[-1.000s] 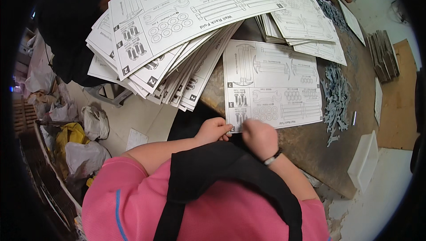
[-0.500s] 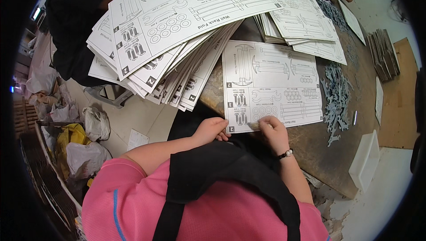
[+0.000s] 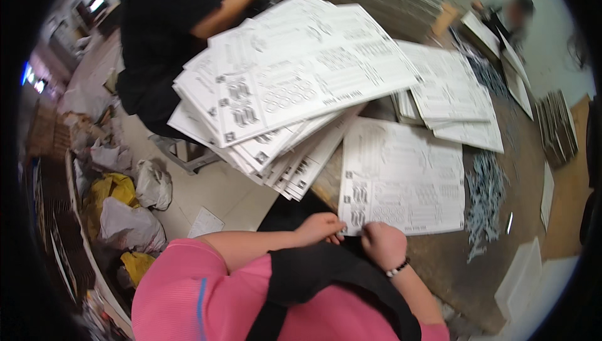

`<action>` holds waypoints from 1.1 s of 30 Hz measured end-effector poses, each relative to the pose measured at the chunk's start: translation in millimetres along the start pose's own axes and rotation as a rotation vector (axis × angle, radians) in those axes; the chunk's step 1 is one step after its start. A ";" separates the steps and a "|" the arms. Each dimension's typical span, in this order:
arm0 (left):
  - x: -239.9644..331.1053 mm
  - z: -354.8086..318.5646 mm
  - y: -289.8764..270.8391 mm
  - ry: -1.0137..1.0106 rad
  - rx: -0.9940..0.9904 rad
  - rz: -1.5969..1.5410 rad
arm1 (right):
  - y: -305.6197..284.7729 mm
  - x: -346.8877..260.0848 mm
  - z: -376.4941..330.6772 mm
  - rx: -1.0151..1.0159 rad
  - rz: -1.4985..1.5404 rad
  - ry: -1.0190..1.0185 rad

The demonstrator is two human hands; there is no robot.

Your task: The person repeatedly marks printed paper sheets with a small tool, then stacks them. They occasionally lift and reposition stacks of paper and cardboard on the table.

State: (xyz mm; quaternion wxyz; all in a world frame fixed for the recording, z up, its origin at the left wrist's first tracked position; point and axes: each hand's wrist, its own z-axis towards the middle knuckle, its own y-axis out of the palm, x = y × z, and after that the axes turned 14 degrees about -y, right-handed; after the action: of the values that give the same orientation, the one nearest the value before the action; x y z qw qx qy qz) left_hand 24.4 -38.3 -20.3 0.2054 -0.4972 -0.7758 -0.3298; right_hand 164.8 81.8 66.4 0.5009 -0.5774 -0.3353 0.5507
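Head view:
Sheet: a white printed sheet [image 3: 404, 181] lies flat on the brown table [image 3: 458, 272], its long axis running from the person's hands away toward the fanned pile; its near short edge sits at the table edge.
Left hand: the left hand [image 3: 321, 228] pinches the near left corner of the sheet, fingers curled onto the paper.
Right hand: the right hand [image 3: 384, 245], with a beaded bracelet at the wrist, is closed in a loose fist on the sheet's near edge, just beside the left hand; whether it clamps the paper or only presses on it I cannot tell.
Pile: a fanned pile of printed sheets [image 3: 295, 90] overhangs the table, just beyond the sheet's far left corner.
Screws: a loose heap of grey screws [image 3: 484, 200], as best the blur allows, lies along the sheet's right edge.
Bags: white and yellow bags [image 3: 125, 203] sit on the floor, well to the left of the sheet; their contents are hidden.
Other person: someone in black [image 3: 160, 33] works past the pile.
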 end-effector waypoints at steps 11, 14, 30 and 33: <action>38.8 -49.6 5.6 0.070 -0.120 0.016 | -33.8 -6.4 -65.3 -0.058 0.977 0.182; 44.2 -63.0 13.2 0.299 -0.255 0.277 | -38.9 -2.7 -65.5 -0.114 1.004 0.092; 121.6 -153.3 -22.6 0.501 0.449 -0.534 | -32.4 -7.8 -58.3 -0.097 1.089 0.125; 113.0 -169.1 -30.6 0.446 0.497 -0.479 | -23.2 -3.7 -56.6 -0.081 1.110 0.101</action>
State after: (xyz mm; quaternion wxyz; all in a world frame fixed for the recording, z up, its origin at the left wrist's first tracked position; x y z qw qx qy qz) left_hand -52.5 -96.3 161.4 0.3998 -0.1539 -0.8621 -0.2705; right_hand 223.0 72.9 83.4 0.1287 -0.7119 0.0227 0.6900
